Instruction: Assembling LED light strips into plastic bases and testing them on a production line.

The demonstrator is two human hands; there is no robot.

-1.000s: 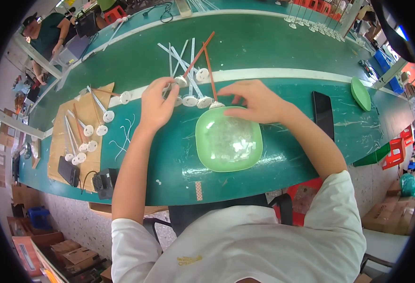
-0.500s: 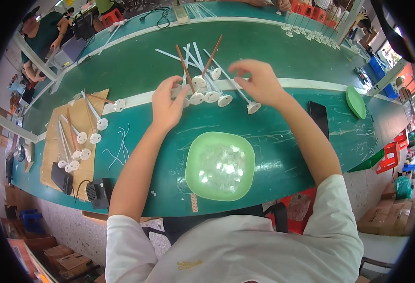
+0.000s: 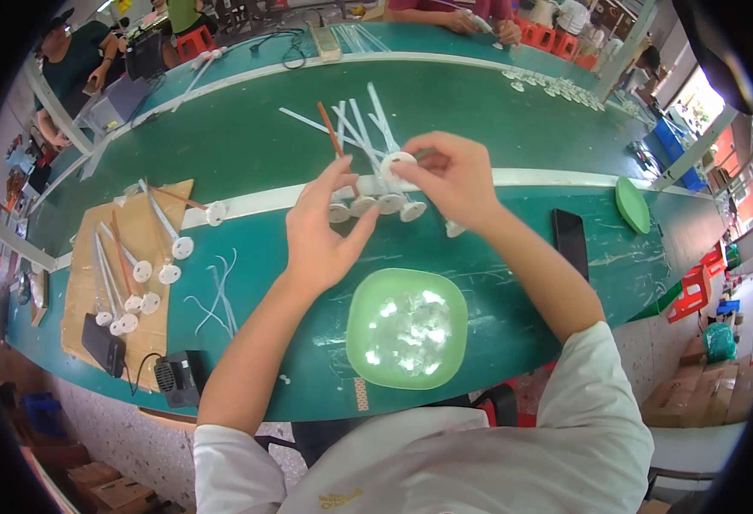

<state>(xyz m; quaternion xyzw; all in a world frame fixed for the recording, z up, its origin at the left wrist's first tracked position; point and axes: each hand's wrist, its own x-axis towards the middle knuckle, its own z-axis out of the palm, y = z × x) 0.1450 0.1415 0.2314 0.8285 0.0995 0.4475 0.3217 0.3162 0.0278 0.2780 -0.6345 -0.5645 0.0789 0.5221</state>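
My left hand (image 3: 325,227) holds a bunch of thin sticks (image 3: 355,137) with white round discs (image 3: 376,204) at their near ends; most sticks are white, one is brownish red. My right hand (image 3: 452,180) pinches one white disc (image 3: 398,161) at the top of that bunch. Both hands hover over the green table (image 3: 248,146), just beyond a light green bowl (image 3: 406,328) with small white pieces in it. One more white disc (image 3: 454,230) lies under my right wrist.
A brown cardboard sheet (image 3: 85,283) at the left carries several finished sticks with discs (image 3: 136,270). Loose white sticks (image 3: 218,295) lie beside it. A small black fan (image 3: 179,377), a black phone (image 3: 571,242) and a green lid (image 3: 631,204) rest on the table. Other people work at the far side.
The view has shifted so the bowl sits lower. My hands have drawn closer together on the bunch, and my right hand now pinches a disc at its top.
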